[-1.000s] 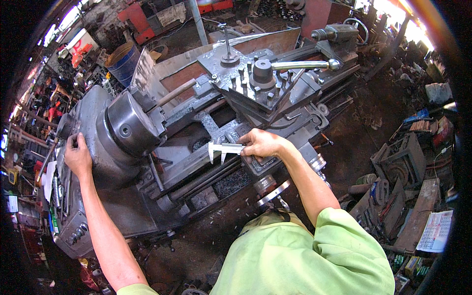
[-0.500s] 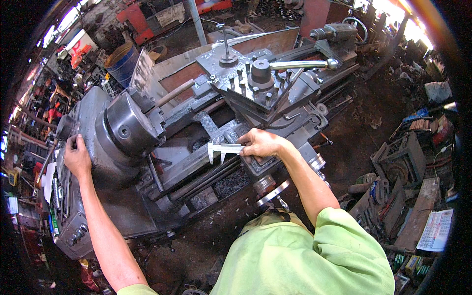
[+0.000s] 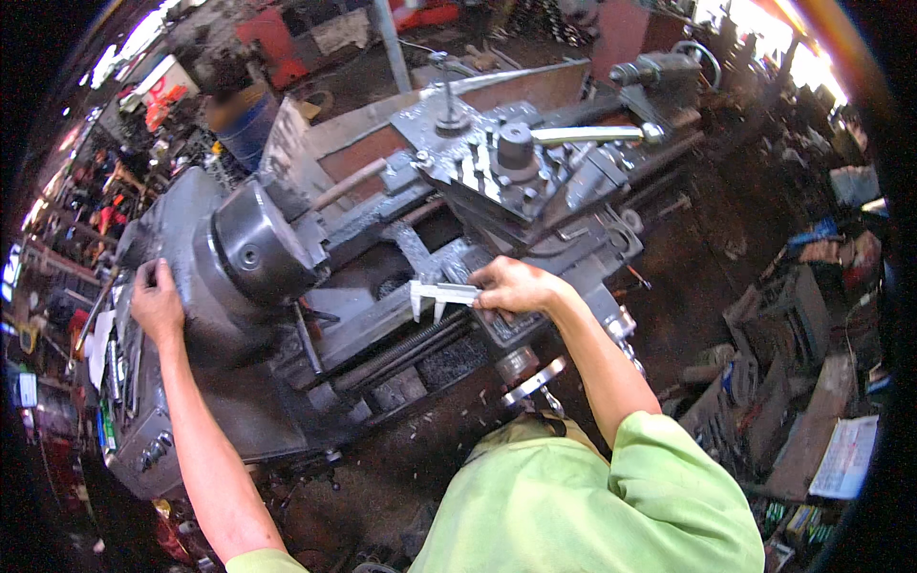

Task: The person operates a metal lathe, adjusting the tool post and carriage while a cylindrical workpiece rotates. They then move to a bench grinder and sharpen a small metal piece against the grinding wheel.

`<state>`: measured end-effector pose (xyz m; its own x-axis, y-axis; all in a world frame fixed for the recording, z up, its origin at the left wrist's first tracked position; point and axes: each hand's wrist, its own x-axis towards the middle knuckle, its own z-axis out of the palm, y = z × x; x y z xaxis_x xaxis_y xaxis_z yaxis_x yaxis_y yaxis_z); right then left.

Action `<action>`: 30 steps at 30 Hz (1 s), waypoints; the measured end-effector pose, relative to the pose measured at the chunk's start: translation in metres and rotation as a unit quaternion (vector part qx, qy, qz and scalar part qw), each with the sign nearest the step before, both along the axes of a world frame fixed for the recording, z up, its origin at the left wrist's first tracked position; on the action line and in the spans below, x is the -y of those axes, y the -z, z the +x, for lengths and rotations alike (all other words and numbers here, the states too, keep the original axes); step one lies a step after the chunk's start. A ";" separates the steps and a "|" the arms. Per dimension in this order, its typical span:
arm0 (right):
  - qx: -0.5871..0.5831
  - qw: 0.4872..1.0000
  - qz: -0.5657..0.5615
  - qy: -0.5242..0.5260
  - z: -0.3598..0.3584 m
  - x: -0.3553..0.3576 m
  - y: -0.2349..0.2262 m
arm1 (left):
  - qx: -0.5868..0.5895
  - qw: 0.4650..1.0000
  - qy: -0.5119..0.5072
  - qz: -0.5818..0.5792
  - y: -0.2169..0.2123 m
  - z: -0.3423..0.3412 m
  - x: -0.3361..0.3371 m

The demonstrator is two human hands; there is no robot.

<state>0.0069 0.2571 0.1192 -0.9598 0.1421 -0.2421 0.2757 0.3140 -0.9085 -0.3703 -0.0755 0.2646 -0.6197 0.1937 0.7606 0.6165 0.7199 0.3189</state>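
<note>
A silver vernier caliper is in my right hand, whose fingers close round its right end. Its jaws point down and stand slightly apart, over the bed of a metal lathe. At the far left, my left hand rests on the grey headstock near its left edge, fingers stretched forward and holding nothing I can see. Between my hands sits the big round chuck, with a thin rod at its jaws. Behind my right hand is the bolted tool post with its long lever.
Metal chips lie on the carriage and lathe bed. A handwheel stands close to my body. Right of the lathe are a wooden plank, scrap parts and a paper sheet. A blue drum stands behind the headstock.
The whole view has shifted slightly and blurred, with the lathe now a little further right in it. My right hand still grips the caliper; my left hand stays on the headstock.
</note>
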 end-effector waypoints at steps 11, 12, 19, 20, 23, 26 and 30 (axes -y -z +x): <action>-0.268 0.797 -0.503 0.200 -0.024 0.112 -0.014 | 0.013 0.974 0.206 0.089 0.046 0.182 -0.024; -0.266 0.796 -0.506 0.200 -0.028 0.123 -0.011 | 0.101 0.954 0.281 0.027 0.065 0.218 -0.028; -0.222 0.859 -0.429 0.171 -0.036 0.176 -0.018 | 0.294 0.933 0.167 0.128 0.140 0.333 -0.006; -0.214 0.870 -0.427 0.124 -0.035 0.179 -0.023 | 0.279 0.941 0.148 0.121 0.134 0.332 0.007; -0.204 0.901 -0.380 0.053 -0.026 0.176 -0.035 | 0.228 0.969 0.076 0.056 0.101 0.309 0.056; -0.173 0.942 -0.282 0.054 -0.008 0.154 -0.035 | 0.096 0.994 0.007 0.049 0.053 0.268 0.114; -0.152 0.953 -0.201 0.168 0.029 0.123 -0.016 | 0.031 0.996 -0.082 -0.008 -0.003 0.198 0.174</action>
